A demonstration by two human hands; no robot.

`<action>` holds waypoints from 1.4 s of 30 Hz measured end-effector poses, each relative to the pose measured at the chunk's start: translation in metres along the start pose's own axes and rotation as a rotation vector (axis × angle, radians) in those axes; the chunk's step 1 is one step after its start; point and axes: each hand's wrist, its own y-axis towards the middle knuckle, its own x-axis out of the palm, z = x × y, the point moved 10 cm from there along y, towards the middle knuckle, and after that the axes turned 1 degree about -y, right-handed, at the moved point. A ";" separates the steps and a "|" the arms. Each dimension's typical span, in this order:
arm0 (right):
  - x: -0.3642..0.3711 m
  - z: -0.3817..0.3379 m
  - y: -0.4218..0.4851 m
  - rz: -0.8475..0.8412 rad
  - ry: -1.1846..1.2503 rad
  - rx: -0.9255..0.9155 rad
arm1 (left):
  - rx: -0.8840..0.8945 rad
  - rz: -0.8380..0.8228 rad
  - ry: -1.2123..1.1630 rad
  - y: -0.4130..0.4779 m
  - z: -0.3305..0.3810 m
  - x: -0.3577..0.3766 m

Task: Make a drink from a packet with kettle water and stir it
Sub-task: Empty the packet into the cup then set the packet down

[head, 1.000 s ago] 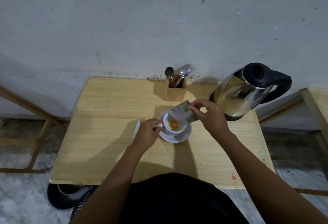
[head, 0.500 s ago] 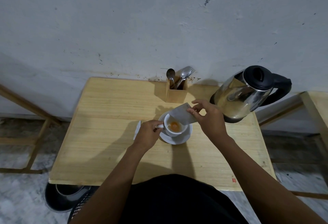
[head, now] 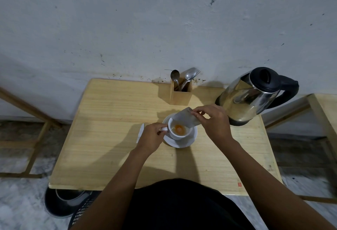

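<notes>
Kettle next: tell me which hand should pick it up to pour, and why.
Right. The kettle stands at the table's right rear, just beyond the right hand, which need only drop the packet. The left hand grips the cup handle, steadying it.

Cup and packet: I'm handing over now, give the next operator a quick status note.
Left hand holds the cup by its handle; cup sits on the saucer.
Right hand tips the packet over the cup.
Done: orange powder lies in the cup.
Left: finish emptying, pour from the kettle at back right, take a spoon from the holder, stir.
</notes>
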 end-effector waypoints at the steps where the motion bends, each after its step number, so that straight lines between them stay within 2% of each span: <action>1: 0.000 0.001 0.001 -0.008 0.002 0.003 | 0.004 -0.006 0.002 0.000 0.000 0.001; 7: -0.001 -0.004 0.005 -0.043 0.033 -0.014 | 0.000 -0.044 -0.016 0.012 0.005 -0.008; 15: -0.002 -0.023 0.009 -0.069 0.068 -0.082 | 0.198 -0.036 0.045 0.031 0.054 -0.008; 17: -0.002 -0.016 0.008 -0.091 0.063 -0.027 | 0.209 -0.033 0.046 0.032 0.056 -0.007; 22: 0.008 0.037 -0.004 -0.291 0.130 0.296 | 0.170 0.019 -0.025 0.032 0.046 -0.012; 29: 0.005 0.039 -0.008 -0.236 0.043 0.326 | 0.180 0.007 -0.025 0.029 0.049 -0.008; 34: 0.000 0.024 -0.007 -0.157 -0.112 0.208 | 0.180 -0.001 0.005 0.028 0.047 -0.005; 42: 0.006 0.028 -0.013 -0.217 -0.191 0.257 | 0.165 0.021 0.012 0.027 0.044 -0.007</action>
